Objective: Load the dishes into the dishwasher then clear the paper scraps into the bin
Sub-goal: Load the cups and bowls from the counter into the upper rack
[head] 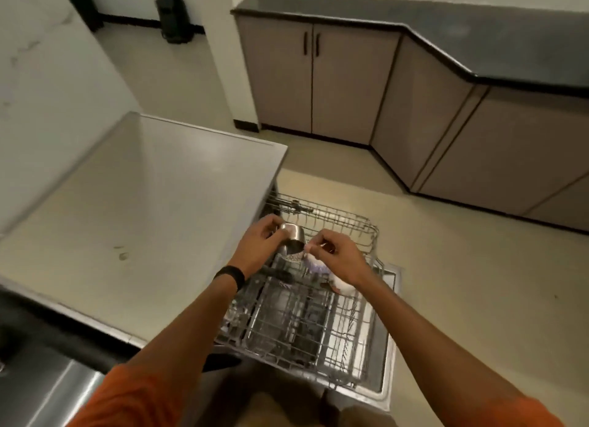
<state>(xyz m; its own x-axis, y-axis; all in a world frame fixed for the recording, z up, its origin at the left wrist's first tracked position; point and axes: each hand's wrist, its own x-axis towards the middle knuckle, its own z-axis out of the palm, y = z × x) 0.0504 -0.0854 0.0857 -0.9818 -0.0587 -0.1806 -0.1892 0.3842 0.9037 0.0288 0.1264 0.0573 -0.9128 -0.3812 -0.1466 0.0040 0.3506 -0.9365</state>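
Note:
My left hand [259, 246] grips a small steel cup [291, 237], tilted, above the pulled-out dishwasher rack [360, 328]. My right hand [334, 254] is just right of the cup, its fingers pinching something thin and pale that I cannot identify. Beneath my right hand, a white and purple dish [314, 264] sits in the rack. Dark utensils lie among the rack's wires near my left wrist. The open dishwasher door [387, 363] lies flat below the rack.
A steel worktop [127, 203] runs along the left, over the dishwasher. A sink [47, 391] shows at bottom left. Beige cabinets [312, 79] with a dark countertop [510, 41] line the far and right walls. A black bin [173, 17] stands against the far wall.

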